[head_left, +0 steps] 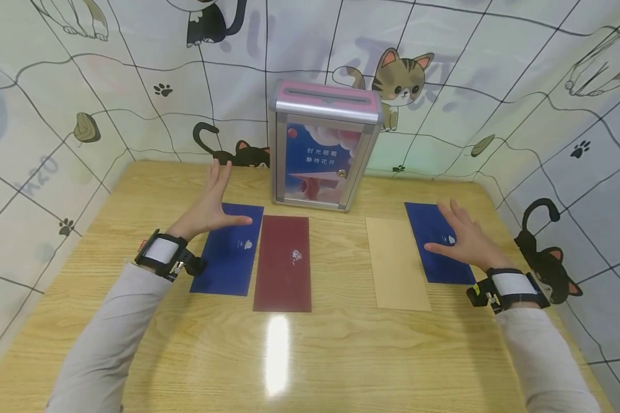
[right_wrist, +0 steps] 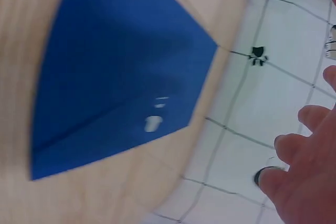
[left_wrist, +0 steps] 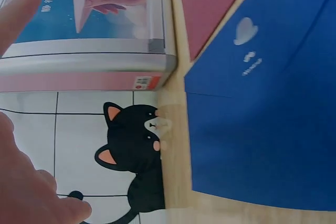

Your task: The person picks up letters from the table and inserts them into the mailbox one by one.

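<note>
My left hand (head_left: 209, 209) is held over the left blue envelope (head_left: 227, 261), fingers extended and thumb spread out to the side. That envelope (left_wrist: 262, 129) shows a small white print and a crease line in the left wrist view. Right beside it lies a dark red envelope (head_left: 282, 275) with a pale flower print. On the other side my right hand (head_left: 465, 238), its thumb apart from the fingers, is over a second blue envelope (head_left: 434, 258). A cream envelope (head_left: 396, 269) lies to the left of that one. Neither hand holds anything.
A silver-framed letter box (head_left: 315, 155) with a pink slotted top stands at the back of the wooden table (head_left: 341, 350). Behind and at both sides rises a white covering (head_left: 299, 40) printed with cats and grid lines.
</note>
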`<state>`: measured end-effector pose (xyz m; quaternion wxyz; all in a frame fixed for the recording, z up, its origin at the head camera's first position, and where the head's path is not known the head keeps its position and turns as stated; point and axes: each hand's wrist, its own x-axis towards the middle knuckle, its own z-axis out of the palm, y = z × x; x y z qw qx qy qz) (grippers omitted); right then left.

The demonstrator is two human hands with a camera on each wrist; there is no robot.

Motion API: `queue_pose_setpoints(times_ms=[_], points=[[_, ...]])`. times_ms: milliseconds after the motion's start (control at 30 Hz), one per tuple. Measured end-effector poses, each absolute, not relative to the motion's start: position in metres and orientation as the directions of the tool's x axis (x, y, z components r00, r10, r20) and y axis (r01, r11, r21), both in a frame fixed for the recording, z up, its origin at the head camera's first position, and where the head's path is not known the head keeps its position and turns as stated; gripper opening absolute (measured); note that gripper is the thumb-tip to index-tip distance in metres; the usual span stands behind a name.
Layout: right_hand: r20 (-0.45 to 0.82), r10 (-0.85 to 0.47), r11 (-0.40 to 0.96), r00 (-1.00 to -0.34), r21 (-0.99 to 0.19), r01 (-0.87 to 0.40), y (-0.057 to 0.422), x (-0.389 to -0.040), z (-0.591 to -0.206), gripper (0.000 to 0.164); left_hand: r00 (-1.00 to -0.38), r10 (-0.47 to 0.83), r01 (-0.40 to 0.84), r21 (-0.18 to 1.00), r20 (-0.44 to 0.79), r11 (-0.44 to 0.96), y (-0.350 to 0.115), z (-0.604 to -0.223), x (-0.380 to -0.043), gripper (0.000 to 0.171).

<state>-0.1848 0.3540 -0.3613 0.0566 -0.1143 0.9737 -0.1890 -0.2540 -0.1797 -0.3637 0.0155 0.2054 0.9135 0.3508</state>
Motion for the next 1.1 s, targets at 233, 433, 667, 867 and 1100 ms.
queue_pose_setpoints(times_ms=[233,433,667,867,1100], points=[[-0.131,-0.176,0.926,-0.976,-0.359,-0.119,0.365,-0.179,-0.387,0.100,-0.922,0.376,0.345,0.638,0.093,0.688,-0.182,-0.377,-0.250,0.123],[-0.167,-0.138,0.952,-0.976,-0.294,-0.084,0.367,-0.174,-0.400,0.098,-0.919,0.387,0.346,0.631,0.077,0.694,-0.185,-0.388,-0.248,0.124],[-0.221,-0.116,0.954,-0.968,-0.297,-0.047,0.367,-0.172,-0.413,0.098,-0.922,0.384,0.336,0.619,0.060,0.710,-0.186,-0.399,-0.247,0.124],[-0.247,-0.100,0.958,-0.964,-0.287,-0.026,0.366,-0.170,-0.420,0.098,-0.920,0.390,0.333,0.601,0.039,0.726,-0.184,-0.409,-0.245,0.124],[-0.284,-0.087,0.966,-0.955,-0.260,-0.010,0.365,-0.172,-0.423,0.098,-0.915,0.404,0.325,0.630,0.020,0.705,-0.180,-0.412,-0.244,0.120]])
